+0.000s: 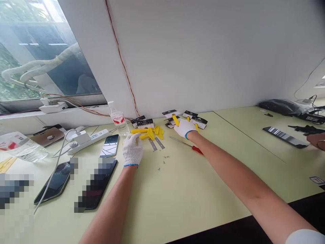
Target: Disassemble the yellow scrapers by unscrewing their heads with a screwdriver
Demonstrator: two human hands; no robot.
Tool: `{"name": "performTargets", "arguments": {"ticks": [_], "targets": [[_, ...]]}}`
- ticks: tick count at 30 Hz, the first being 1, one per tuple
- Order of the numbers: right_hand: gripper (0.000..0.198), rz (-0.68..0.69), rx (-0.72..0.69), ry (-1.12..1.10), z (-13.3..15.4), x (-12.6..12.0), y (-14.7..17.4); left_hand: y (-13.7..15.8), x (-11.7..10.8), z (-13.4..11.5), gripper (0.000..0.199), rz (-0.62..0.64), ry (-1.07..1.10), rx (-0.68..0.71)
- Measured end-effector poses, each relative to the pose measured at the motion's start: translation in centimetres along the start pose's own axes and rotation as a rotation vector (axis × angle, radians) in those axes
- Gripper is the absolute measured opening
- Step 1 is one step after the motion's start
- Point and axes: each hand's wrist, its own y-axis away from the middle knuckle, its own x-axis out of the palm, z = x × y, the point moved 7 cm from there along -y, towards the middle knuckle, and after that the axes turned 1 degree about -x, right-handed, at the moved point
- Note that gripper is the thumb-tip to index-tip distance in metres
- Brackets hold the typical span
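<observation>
My left hand [132, 150], in a white knitted glove with a blue cuff, is closed around the handle of a yellow plastic scraper [150, 133]. Behind it lies a second yellow scraper [139, 130]. Two flat metal blades [159, 143] rest just in front of the scraper heads. Further right, my right hand [185, 127], gloved the same way, grips a yellow scraper [175, 119] among black-and-white packaging cards [200, 122]; its fingers are partly hidden. A red-handled screwdriver [197, 150] lies beside my right wrist. Several small screws [164, 162] are scattered between my arms.
Phones [109, 145] and a power strip [98, 136] with white cables lie at left. A water bottle [119, 122] stands by the wall; another bottle [24, 146] lies further left. At right are a dark shiny object [285, 137] and another person's hand [317, 139].
</observation>
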Motion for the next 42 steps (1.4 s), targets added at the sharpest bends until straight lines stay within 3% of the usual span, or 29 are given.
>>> {"name": "performTargets", "arguments": {"ticks": [2,4,6,8,11,15,21,25,30,34,37,39,42], "targets": [[0.033,-0.096,-0.043,-0.024,-0.1,-0.7,1.8,-0.2,-0.4,-0.1,0.031,-0.021,0.134,-0.101],[0.03,-0.173,-0.095,-0.054,0.0,-0.4,4.1,-0.3,-0.5,0.3,0.033,-0.013,0.336,-0.321],[0.026,-0.199,-0.167,-0.095,0.5,0.8,6.4,-0.1,0.4,0.0,0.042,0.113,0.547,-0.521],[0.023,-0.189,-0.226,-0.138,1.0,2.4,8.4,-0.1,0.9,-1.0,0.049,0.218,0.658,-0.584],[0.023,-0.188,-0.275,-0.213,1.5,4.2,10.3,-0.1,0.6,-2.2,0.046,0.286,0.629,-0.582],[0.022,-0.207,-0.344,-0.307,1.9,4.7,11.2,0.1,0.6,-3.0,0.04,0.348,0.567,-0.547],[0.022,-0.119,-0.271,-0.379,1.5,5.1,11.2,0.2,1.3,-3.5,0.036,0.354,0.875,-0.609],[0.023,-0.105,-0.261,-0.366,1.6,5.2,11.3,0.6,2.1,-3.2,0.03,0.421,0.899,-0.623],[0.02,-0.126,-0.285,-0.294,2.0,4.8,11.8,1.1,2.5,-2.7,0.033,0.424,0.927,-0.667],[0.026,-0.157,-0.343,-0.236,2.5,4.4,12.6,1.5,3.0,-2.7,0.048,0.5,0.987,-0.755],[0.04,-0.077,-0.242,-0.418,1.9,4.4,11.8,1.4,2.9,-2.6,0.047,0.485,1.022,-0.756],[0.046,-0.097,-0.194,-0.537,1.7,3.4,10.8,1.3,2.8,-2.5,0.045,0.464,0.994,-0.741],[0.037,-0.112,-0.25,-0.635,2.7,1.2,9.1,1.2,2.7,-2.7,0.043,0.458,0.993,-0.733]]}}
